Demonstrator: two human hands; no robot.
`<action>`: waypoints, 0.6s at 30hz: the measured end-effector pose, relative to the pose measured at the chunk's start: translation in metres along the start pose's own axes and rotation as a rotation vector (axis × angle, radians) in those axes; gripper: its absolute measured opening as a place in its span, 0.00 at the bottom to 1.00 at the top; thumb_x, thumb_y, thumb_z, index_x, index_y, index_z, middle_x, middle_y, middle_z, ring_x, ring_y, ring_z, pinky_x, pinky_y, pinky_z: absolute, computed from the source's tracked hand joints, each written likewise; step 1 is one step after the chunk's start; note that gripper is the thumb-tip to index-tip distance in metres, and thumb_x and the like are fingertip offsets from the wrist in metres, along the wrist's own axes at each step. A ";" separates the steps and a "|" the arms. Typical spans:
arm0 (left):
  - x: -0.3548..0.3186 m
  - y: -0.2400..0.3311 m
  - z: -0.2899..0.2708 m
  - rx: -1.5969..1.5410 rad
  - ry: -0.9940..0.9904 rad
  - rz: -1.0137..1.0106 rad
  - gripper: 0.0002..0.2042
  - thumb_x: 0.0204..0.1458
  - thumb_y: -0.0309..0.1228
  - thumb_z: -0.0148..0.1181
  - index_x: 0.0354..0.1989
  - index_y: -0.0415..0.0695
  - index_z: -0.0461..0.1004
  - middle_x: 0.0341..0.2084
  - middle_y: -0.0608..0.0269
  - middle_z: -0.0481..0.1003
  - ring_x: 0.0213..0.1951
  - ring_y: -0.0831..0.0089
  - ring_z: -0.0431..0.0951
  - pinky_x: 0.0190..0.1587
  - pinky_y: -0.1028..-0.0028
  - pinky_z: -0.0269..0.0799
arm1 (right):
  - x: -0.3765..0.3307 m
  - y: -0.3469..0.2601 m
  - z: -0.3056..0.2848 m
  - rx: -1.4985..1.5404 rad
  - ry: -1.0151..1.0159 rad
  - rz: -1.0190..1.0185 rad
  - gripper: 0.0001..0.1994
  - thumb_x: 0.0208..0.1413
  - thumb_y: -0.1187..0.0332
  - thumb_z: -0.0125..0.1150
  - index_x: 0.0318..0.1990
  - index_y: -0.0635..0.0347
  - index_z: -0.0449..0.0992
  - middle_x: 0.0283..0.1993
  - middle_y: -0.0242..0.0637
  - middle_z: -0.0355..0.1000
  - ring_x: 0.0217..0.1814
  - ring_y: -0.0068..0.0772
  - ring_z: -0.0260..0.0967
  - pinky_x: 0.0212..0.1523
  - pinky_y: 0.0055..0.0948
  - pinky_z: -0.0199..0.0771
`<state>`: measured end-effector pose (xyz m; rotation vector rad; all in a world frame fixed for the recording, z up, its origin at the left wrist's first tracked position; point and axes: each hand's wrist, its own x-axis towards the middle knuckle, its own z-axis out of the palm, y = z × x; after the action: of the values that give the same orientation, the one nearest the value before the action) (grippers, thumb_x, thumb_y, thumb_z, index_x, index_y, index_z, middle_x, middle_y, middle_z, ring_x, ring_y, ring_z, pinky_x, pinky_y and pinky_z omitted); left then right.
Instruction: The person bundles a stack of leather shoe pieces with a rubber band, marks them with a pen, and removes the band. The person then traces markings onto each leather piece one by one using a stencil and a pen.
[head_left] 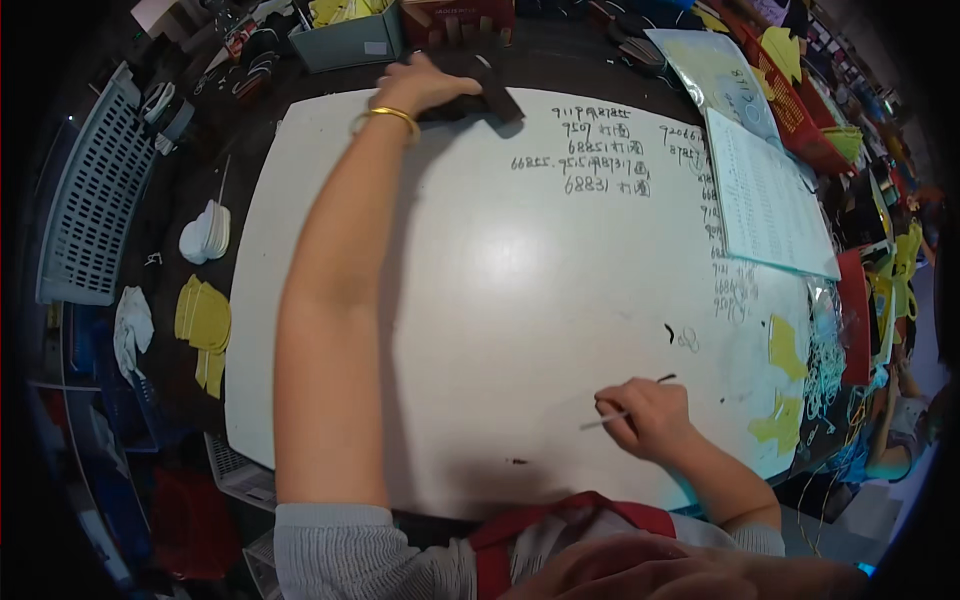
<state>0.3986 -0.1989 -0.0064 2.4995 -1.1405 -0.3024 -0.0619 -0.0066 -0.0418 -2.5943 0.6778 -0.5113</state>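
My left hand (422, 88) reaches to the far edge of the white board (500, 330), thumb and fingers spread over dark brown flat pieces (498, 98). Its thumb touches or lies just above them; the exact contact is hard to make out. A yellow bangle (388, 116) circles that wrist. Closer to me on the right, my right hand (648, 418) is closed around a thin pen-like stick (604, 421). The stick has a pale end at lower left and a dark end beyond the fingers.
Yellow cut pieces (203, 315) and a stack of white pieces (206, 235) lie left of the board, by a grey slotted basket (95, 200). A grey bin (347, 42) stands at the back. Handwritten paper sheets (770, 195) and a red basket (800, 110) are right.
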 end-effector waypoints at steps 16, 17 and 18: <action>-0.319 0.002 0.028 -1.017 -0.629 0.126 0.24 0.63 0.32 0.52 0.67 0.41 0.65 0.61 0.59 0.72 0.61 0.64 0.72 0.62 0.66 0.67 | 0.038 0.021 -0.049 1.009 0.236 0.351 0.31 0.58 0.50 0.67 0.63 0.60 0.69 0.60 0.43 0.71 0.53 0.30 0.74 0.51 0.28 0.71; -0.320 -0.008 0.026 -0.839 -0.636 0.160 0.23 0.64 0.30 0.50 0.67 0.41 0.65 0.61 0.59 0.72 0.61 0.63 0.72 0.63 0.66 0.67 | 0.026 0.019 -0.046 0.991 0.219 0.409 0.34 0.55 0.51 0.70 0.63 0.64 0.70 0.58 0.47 0.71 0.53 0.33 0.75 0.54 0.33 0.73; -0.316 -0.019 0.021 -0.545 -0.373 0.180 0.24 0.64 0.34 0.53 0.67 0.38 0.63 0.64 0.56 0.69 0.61 0.62 0.71 0.64 0.64 0.66 | 0.012 0.016 -0.040 1.002 0.201 0.431 0.34 0.55 0.51 0.70 0.63 0.64 0.70 0.58 0.47 0.71 0.53 0.33 0.75 0.54 0.33 0.73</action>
<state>0.1995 0.0480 -0.0214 1.8947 -1.2071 -0.9212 -0.0757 -0.0380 -0.0122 -1.4335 0.7539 -0.7284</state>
